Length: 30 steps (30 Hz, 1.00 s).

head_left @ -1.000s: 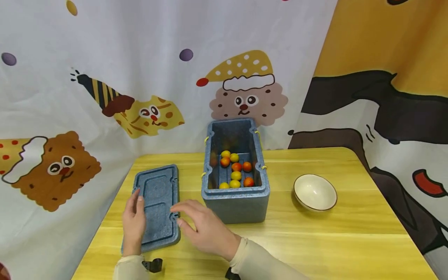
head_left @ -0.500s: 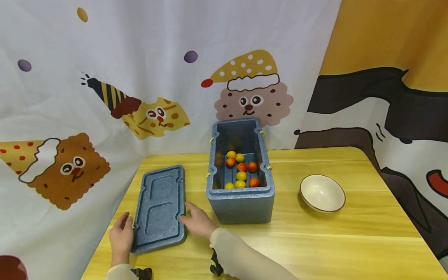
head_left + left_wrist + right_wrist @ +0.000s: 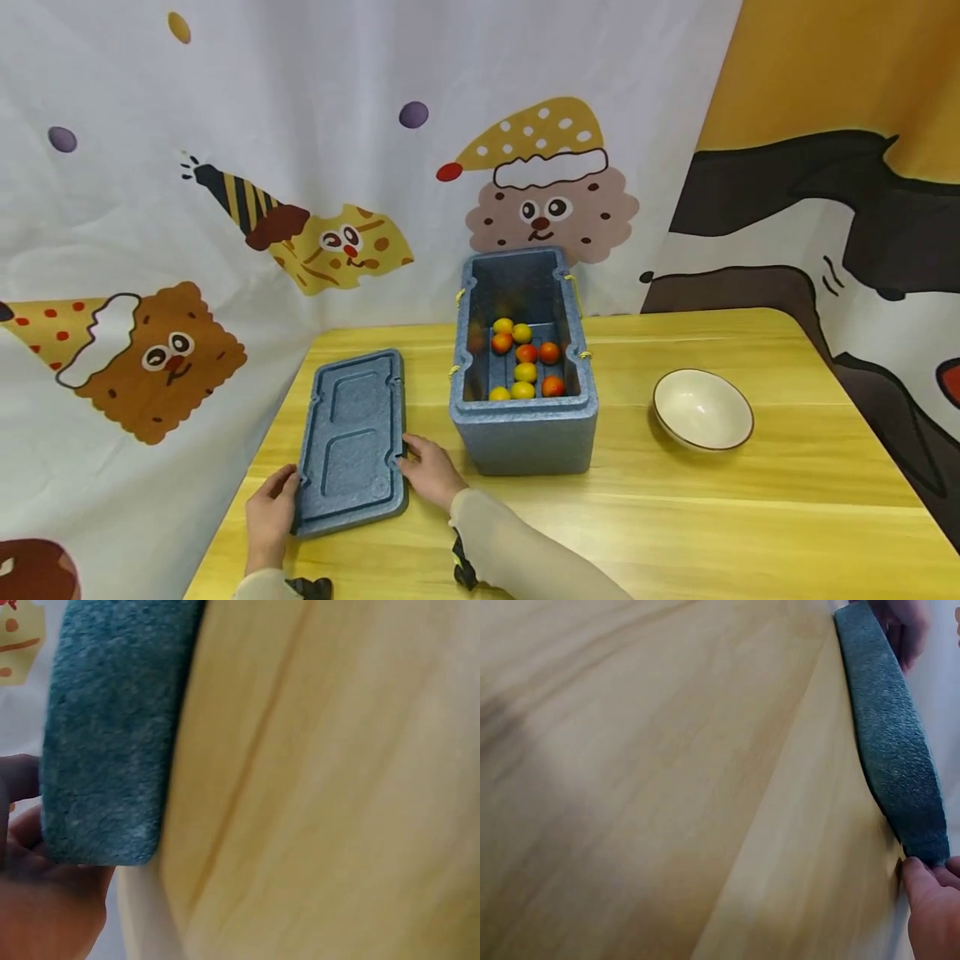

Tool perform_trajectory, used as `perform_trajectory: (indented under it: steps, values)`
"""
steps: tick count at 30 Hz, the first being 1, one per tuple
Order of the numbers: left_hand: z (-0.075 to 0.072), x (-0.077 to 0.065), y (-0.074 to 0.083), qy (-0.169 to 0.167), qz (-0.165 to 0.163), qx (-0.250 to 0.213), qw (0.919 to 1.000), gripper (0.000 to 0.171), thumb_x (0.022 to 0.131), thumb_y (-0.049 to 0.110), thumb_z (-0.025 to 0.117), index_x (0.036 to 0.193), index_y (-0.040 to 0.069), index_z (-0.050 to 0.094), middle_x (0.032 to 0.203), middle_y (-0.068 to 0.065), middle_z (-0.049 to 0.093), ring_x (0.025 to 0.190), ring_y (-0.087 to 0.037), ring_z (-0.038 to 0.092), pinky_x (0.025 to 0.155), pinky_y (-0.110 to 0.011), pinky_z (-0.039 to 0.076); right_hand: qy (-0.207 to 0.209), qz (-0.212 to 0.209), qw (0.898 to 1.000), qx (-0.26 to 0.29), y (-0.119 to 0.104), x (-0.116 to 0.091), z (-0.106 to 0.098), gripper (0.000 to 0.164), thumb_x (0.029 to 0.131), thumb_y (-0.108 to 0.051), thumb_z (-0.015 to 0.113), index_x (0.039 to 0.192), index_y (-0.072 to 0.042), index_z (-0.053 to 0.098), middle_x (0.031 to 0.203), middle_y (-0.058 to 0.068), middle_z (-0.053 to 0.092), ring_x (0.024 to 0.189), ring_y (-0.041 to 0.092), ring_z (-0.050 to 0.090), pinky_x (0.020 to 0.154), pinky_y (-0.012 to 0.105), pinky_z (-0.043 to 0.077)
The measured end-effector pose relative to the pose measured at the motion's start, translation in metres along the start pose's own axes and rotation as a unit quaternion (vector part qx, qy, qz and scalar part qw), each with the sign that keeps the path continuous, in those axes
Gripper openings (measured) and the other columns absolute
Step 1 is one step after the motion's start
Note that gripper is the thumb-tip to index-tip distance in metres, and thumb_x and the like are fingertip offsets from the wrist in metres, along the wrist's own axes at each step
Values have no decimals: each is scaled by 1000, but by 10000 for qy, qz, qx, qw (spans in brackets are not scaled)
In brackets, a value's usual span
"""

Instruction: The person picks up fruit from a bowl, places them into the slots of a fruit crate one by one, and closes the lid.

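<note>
A blue-grey foam lid (image 3: 352, 433), with two recessed panels on its upper face, lies on the left of the table. My left hand (image 3: 270, 510) holds its left edge near the front corner; in the left wrist view, the fingers (image 3: 24, 825) are at the end of the lid's thick side (image 3: 112, 735). On the opposite long edge, my right hand (image 3: 432, 472) grips the lid beside a notch. The right wrist view shows the right thumb (image 3: 919, 879) low against the lid's side (image 3: 892, 727). Fingertips beyond the lid's edges are partly hidden.
Right of the lid stands an open foam box (image 3: 525, 433) with several yellow and orange-red small round fruits (image 3: 526, 372) inside and yellow cord on its sides. A white bowl (image 3: 702, 408) with a brown rim sits farther right. Behind the wooden table (image 3: 675, 525) hangs a printed curtain (image 3: 337, 100).
Both hands came down from over the lid to its two long edges, the left moving outward and down, the right settling on the right edge. The head view shifted slightly.
</note>
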<state>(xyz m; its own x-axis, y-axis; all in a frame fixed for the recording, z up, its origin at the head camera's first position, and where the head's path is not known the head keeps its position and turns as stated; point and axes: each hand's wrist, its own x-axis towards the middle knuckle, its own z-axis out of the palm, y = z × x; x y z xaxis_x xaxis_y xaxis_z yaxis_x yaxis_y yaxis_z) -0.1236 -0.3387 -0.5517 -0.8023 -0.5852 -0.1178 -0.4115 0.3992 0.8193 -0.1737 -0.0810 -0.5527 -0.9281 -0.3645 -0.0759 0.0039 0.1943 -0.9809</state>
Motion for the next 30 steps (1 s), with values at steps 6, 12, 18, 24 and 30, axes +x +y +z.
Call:
perform_trajectory:
  steps: [6,12,18,24,30]
  values:
    - [1,-3,1,47,400,484,9980,36,100,11,53,129,-9,58,125,-30,58,111,-38,56,84,-34,50,55,123,9999,-3,7,3,1,45,96,-8,62,139,1,53,136,16,55,124,30,53,97,39,47]
    - [1,-4,0,154,165,256,9994,35,97,8,59,128,-8,61,120,-29,61,105,-34,57,60,-6,38,22,-54,9997,-254,11,4,-1,43,94,-6,63,136,1,57,136,14,56,128,31,49,103,43,41]
    - [1,-4,4,-105,39,312,9995,36,95,10,63,127,-7,62,126,-30,58,111,-39,56,83,-40,51,-102,-174,9995,-229,13,-1,-8,44,92,-2,63,136,5,55,140,15,52,132,32,44,105,43,39]
    - [-8,-10,14,-217,16,32,9998,38,93,13,68,127,-5,63,129,-27,57,118,-37,55,87,-35,51,-107,-250,9994,-226,4,-8,-9,43,96,0,58,138,7,51,145,18,46,132,31,44,98,33,45]
    - [-28,-15,43,5,171,-178,9997,40,92,15,71,127,-2,64,128,-18,61,118,-28,56,71,-6,45,283,-699,9930,-903,-34,-20,-8,44,99,-6,56,141,4,50,149,15,43,131,25,45,96,28,46]
